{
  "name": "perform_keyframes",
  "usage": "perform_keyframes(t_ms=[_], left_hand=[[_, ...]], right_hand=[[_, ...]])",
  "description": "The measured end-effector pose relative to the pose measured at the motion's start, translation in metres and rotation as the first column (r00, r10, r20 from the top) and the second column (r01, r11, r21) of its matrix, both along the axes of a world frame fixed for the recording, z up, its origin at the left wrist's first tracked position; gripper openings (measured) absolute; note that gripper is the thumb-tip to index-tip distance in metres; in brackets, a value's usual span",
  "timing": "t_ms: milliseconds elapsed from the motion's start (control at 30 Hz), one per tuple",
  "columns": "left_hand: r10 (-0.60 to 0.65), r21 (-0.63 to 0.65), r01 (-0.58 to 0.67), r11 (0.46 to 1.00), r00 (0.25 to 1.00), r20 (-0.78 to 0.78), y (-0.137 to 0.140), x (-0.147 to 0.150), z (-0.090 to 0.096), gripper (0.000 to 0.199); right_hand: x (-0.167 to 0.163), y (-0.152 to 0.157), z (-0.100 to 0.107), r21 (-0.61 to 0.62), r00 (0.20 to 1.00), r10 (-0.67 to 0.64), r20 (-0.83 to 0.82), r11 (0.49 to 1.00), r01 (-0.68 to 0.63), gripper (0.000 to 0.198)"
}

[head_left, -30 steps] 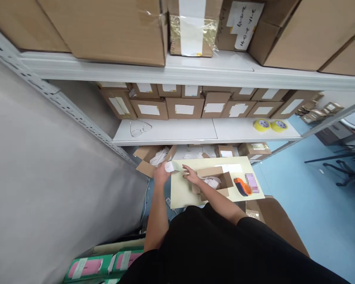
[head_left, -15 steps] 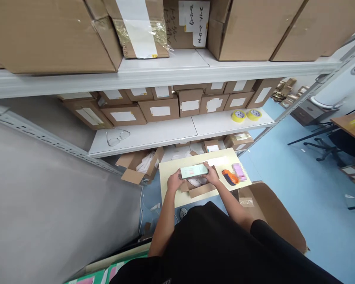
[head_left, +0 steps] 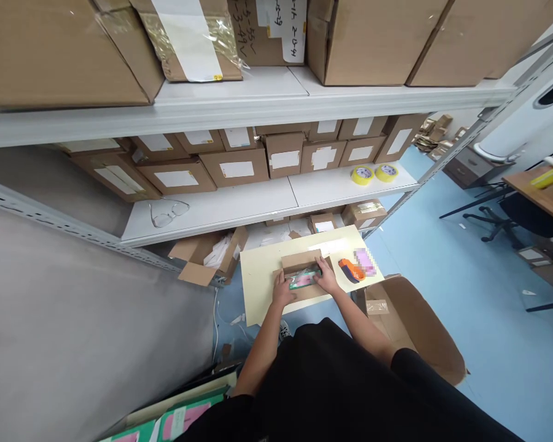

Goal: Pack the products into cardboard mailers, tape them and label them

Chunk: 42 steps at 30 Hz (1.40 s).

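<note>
I see the pack in the box just below the frame's middle, likely light, stiff and slippery, best held by its ends, where my left hand and right hand are, but can't tell if their fingers grip it.

A cream tabletop carries an open carton near its middle, its flaps spread. A white sheet lies flat near the far edge; towards the right end an orange-and-dark tape dispenser lies just beside a pink item blurred by pixels. On the white middle shelf, wire-framed glasses lie at the left and two yellow tape rolls sit side by side at the right, with labelled cartons along the back. The upper shelf bears large cartons. A chair base stands on the blue floor.
</note>
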State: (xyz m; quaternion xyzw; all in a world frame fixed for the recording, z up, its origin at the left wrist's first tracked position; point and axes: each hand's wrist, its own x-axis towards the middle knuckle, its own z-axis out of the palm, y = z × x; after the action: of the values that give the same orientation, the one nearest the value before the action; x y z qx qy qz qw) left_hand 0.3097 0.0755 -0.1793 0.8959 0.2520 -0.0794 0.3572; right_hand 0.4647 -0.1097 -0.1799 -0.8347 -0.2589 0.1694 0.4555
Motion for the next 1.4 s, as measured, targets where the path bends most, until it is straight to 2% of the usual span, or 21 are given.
perform_keyframes(t_ms=[100, 233, 433, 633, 767, 833, 933, 1067, 1167, 1300, 1400], left_hand=[[0.011, 0.035, -0.010, 0.999, 1.000, -0.017, -0.014, -0.002, -0.008, 0.061], [0.033, 0.124, -0.031, 0.992, 0.999, -0.018, -0.021, -0.001, -0.012, 0.035], [0.102, 0.154, -0.105, 0.982, 0.994, 0.028, -0.041, -0.008, -0.006, 0.015], [0.206, 0.235, -0.222, 0.946, 0.974, 0.089, -0.103, -0.044, 0.000, 0.018], [0.303, 0.247, -0.332, 0.911, 0.942, 0.147, -0.153, -0.083, 0.005, 0.023], [0.375, 0.262, -0.409, 0.874, 0.911, 0.172, -0.179, -0.107, 0.010, 0.024], [0.502, 0.254, -0.531, 0.809, 0.848, 0.174, -0.219, -0.149, 0.022, 0.024], [0.665, 0.223, -0.684, 0.695, 0.729, 0.163, -0.265, -0.211, 0.038, 0.017], [0.768, 0.218, -0.793, 0.569, 0.607, 0.203, -0.298, -0.263, 0.045, 0.012], [0.871, 0.260, -0.885, 0.385, 0.442, 0.213, -0.350, -0.329, 0.047, 0.009], [0.916, 0.327, -0.908, 0.263, 0.341, 0.212, -0.391, -0.377, 0.047, 0.010]], right_hand=[[0.000, 0.000, -0.003, 0.024, 1.000, -0.006, -0.015, 1.000, 0.007, 0.081], [0.003, -0.004, -0.002, 0.076, 0.999, 0.038, -0.020, 0.996, -0.037, 0.074], [0.010, -0.030, 0.016, 0.098, 0.992, 0.116, -0.057, 0.989, -0.110, 0.069], [0.012, -0.055, 0.029, 0.160, 0.979, 0.203, -0.029, 0.967, -0.196, 0.064], [-0.015, -0.063, 0.031, 0.245, 0.951, 0.308, 0.017, 0.921, -0.303, 0.065], [-0.036, -0.066, 0.032, 0.242, 0.919, 0.392, 0.047, 0.888, -0.391, 0.063], [-0.071, -0.068, 0.039, 0.199, 0.817, 0.568, 0.098, 0.793, -0.575, 0.061], [-0.123, -0.055, 0.054, 0.167, 0.653, 0.739, 0.164, 0.632, -0.757, 0.067], [-0.173, -0.039, 0.065, 0.150, 0.503, 0.837, 0.214, 0.481, -0.864, 0.070], [-0.256, -0.031, 0.073, 0.110, 0.292, 0.915, 0.278, 0.272, -0.956, 0.050], [-0.326, -0.040, 0.075, 0.081, 0.143, 0.944, 0.297, 0.125, -0.989, 0.040]])
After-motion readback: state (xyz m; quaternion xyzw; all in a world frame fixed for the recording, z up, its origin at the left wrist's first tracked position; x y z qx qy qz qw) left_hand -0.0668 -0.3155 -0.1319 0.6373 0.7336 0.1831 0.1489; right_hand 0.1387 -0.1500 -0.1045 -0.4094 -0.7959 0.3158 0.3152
